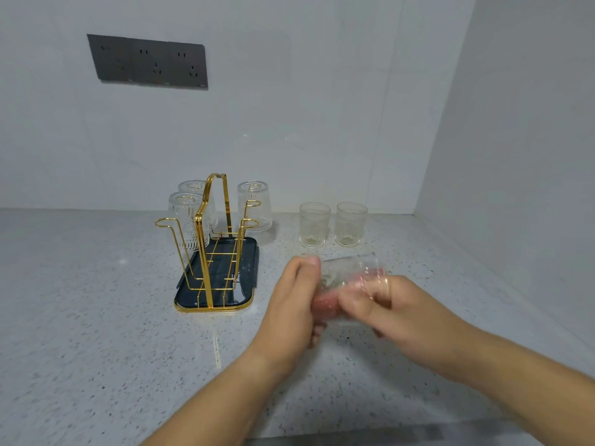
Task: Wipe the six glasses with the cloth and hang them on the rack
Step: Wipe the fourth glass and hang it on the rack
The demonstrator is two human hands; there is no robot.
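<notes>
A gold wire rack stands on a dark tray left of centre. Three clear ribbed glasses hang upside down on it: two at the back left and one at the back right. Two more glasses stand upright on the counter to the right. Both hands hold a sixth glass, blurred and tilted on its side above the counter. My left hand grips its left end. My right hand presses a pink cloth against it.
The speckled grey counter meets a white back wall and a side wall on the right. A dark socket panel sits on the back wall. Three rack hooks at the front are bare.
</notes>
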